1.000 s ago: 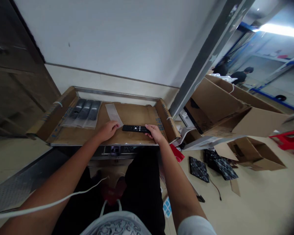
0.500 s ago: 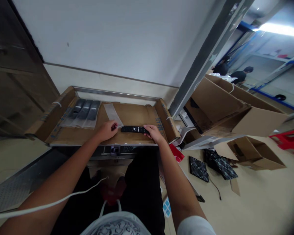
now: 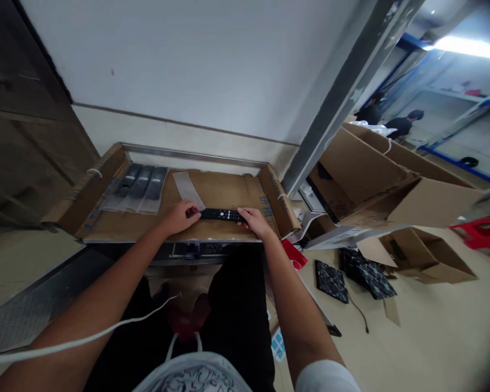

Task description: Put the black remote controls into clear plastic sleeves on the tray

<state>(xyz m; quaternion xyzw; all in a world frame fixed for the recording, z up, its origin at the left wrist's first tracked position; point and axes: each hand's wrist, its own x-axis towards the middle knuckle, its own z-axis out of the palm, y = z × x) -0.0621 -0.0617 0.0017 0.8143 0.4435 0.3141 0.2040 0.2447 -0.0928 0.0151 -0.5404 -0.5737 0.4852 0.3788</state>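
Observation:
A black remote control lies level over the cardboard-lined shelf, its white-marked buttons facing up. My right hand is closed around its right end, thumb on top. At the remote's left end is my left hand, fingers pinched on the near end of a clear plastic sleeve. The remote's left tip meets the sleeve's mouth there; my fingers hide whether it is inside. Farther left, several bagged dark remotes lie side by side in clear sleeves.
Folded cardboard lines the shelf, with raised flaps at both ends. A wall stands behind it. To the right are a large open carton, a smaller carton, black patterned panels on the floor and a red stool. Two people sit far back.
The remote has shifted slightly left with my right hand, and its left tip now reaches my left fingers. My left fingers have stretched toward it at the sleeve's mouth.

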